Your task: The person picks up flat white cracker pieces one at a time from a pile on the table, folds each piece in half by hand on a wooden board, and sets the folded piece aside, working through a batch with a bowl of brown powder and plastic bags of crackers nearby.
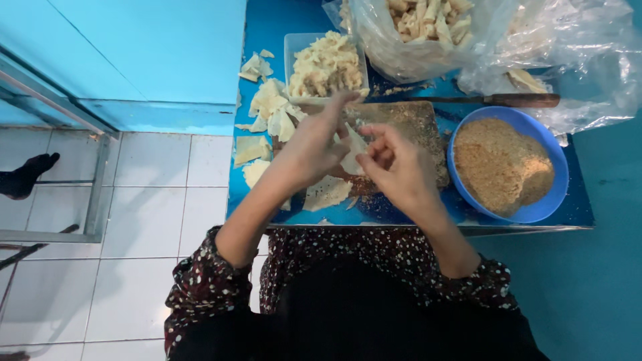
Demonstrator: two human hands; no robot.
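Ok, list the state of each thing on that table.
Left hand: pinching the pale wrapper.
Right hand: pinching the same wrapper.
Blue bowl: filled with brown crumbs.
Clear tub: heaped with pale filling.
Plastic bag: open, holding pale pieces.
Knife: lying flat.

A blue bowl (548,144) of brown crumbs is parked at the right of the blue table (582,207). A wooden-handled knife (508,100) is laid behind it, and clear plastic bags (575,53) are piled at the back. White floor tiles (147,220) are seen left.
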